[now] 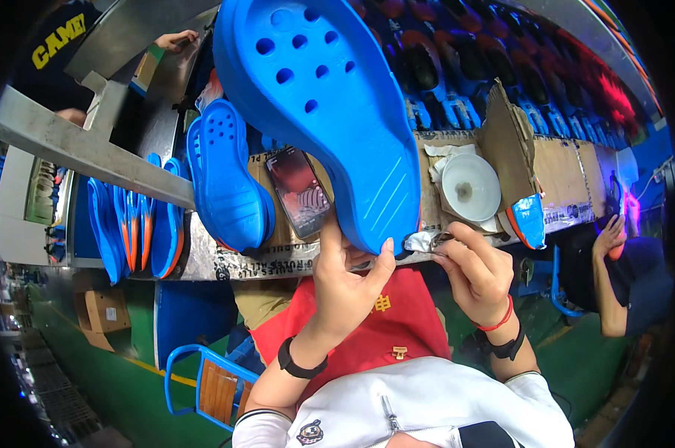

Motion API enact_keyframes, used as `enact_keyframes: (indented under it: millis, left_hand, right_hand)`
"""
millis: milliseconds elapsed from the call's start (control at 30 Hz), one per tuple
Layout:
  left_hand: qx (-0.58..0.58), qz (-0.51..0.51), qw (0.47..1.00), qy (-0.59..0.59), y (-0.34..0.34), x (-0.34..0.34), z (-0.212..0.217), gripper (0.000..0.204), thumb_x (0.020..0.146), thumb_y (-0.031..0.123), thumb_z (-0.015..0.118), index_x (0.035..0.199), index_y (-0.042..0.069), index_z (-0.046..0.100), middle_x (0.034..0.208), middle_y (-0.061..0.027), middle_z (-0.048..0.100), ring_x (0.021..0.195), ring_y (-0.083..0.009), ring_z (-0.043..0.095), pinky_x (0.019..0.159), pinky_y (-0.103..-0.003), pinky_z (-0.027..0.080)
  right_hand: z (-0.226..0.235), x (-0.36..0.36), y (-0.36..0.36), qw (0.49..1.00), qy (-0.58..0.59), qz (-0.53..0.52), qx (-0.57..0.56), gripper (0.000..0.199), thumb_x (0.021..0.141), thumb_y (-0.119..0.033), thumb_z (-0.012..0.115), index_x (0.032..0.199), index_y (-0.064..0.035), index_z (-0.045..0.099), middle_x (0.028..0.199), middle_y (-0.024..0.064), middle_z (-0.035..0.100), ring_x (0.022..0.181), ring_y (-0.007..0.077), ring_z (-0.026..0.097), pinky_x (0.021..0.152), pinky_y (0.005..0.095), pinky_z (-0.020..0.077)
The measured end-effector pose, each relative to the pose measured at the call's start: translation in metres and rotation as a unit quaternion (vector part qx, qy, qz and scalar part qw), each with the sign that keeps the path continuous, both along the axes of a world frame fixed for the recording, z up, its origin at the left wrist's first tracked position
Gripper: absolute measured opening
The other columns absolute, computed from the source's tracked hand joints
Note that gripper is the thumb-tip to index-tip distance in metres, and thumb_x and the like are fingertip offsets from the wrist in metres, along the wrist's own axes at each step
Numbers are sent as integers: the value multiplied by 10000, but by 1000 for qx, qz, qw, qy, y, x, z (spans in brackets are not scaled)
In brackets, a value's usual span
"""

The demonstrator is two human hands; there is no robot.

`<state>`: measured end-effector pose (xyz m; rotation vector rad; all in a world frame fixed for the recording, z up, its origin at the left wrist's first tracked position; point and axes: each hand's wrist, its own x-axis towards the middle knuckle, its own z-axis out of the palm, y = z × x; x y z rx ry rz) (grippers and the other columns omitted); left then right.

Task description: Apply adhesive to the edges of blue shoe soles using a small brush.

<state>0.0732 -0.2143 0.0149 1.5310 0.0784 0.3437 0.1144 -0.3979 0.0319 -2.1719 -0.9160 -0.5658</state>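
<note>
A large blue shoe sole point(360, 142) with several round holes in its upper part is tilted up in front of me. My left hand point(348, 287) grips its heel end, the thumb lying along the near edge. Beside that heel, my right hand point(477, 272) pinches a small crumpled whitish cloth point(421, 241) against or very close to the edge; exact contact cannot be made out. To the right of the sole stands a white bowl point(469, 187) with a brownish patch inside. A phone point(298, 190) with a lit screen lies left of the sole, partly covered by it.
More blue soles point(229, 179) lie at the left, several standing on edge point(128, 224). A metal bar point(91, 145) crosses there. Upright cardboard point(507, 142) stands beside the bowl; shoes point(419, 63) fill a rack behind. Co-workers' hands show upper left point(177, 39) and right point(612, 237).
</note>
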Motion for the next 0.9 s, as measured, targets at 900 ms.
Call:
enact_keyframes:
  millis: [900]
  left_hand:
    - [54,2,998,-11,-3,-4,-2,680,840,-5,652,1402,-62,274,1066,-194,626,925,-231,680,781,-318,574]
  right_hand:
    - [-3,3,-8,1000,1,-25,4,213,682,-5,777,853,-6,650,917,156,672,569,235,628,495,290,483]
